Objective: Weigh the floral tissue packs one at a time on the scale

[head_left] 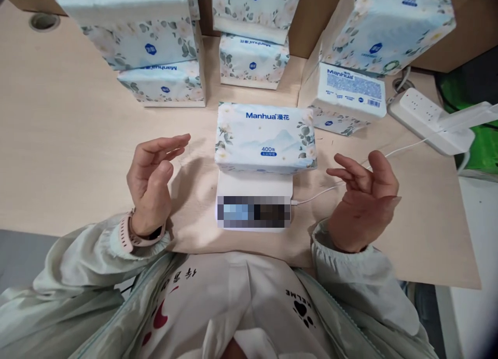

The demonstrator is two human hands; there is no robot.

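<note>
A pack of tissues [266,136] with a flower print lies flat on a white digital scale [254,185]. The scale's front display is blurred out. Left of the pack, my left hand [153,177] hovers with fingers stretched out, holding nothing; a pink-strapped watch circles that wrist. On the other side, my right hand [363,203] is raised with its fingers apart and nothing in them. Neither hand touches the pack or the scale.
Stacked tissue packs stand behind: a left stack [161,84], a middle stack [254,60] and a right stack [350,92]. A white power strip [430,120] sits at the right. A thin white cable [404,147] runs to the scale. The wooden table [78,156] has a cable hole [44,21].
</note>
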